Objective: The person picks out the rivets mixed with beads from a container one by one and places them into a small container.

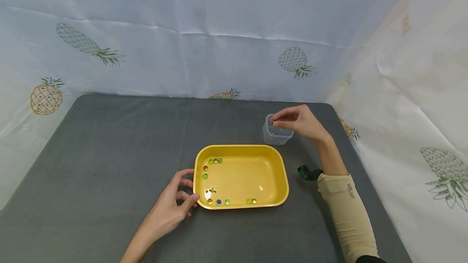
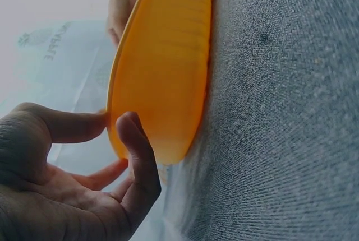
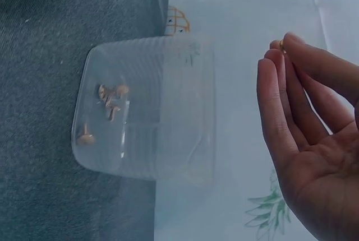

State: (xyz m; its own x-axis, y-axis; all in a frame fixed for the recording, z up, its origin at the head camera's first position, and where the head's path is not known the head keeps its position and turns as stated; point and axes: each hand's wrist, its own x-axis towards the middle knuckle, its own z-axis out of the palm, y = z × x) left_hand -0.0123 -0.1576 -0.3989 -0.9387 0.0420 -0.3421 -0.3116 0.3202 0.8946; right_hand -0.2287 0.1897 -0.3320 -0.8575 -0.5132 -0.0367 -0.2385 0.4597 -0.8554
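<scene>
A yellow tray (image 1: pixel 239 180) lies on the table, with my left hand (image 1: pixel 169 208) at its left end. In the left wrist view the thumb and fingers pinch the tray's rim (image 2: pixel 115 73). My right hand (image 1: pixel 303 124) is over a clear plastic tub (image 1: pixel 278 139) behind the tray's right corner. Between its thumb and fingertips it pinches a small gold tack (image 3: pixel 282 45), mostly covered by the fingers. Several gold tacks (image 3: pixel 111 96) lie at the tub's bottom. Green glass beads (image 1: pixel 205 176), amber ones (image 1: pixel 210 201) and a blue bead (image 1: pixel 219 202) lie along the tray's edges.
Several small gold tacks (image 1: pixel 212 190) are grouped in the tray's near left part. A black strap (image 1: pixel 310 173) sticks out from the right sleeve (image 1: pixel 347 210), right of the tray. The grey table (image 1: pixel 109 165) ends at a pineapple-printed curtain (image 1: pixel 226 64) at the back and sides.
</scene>
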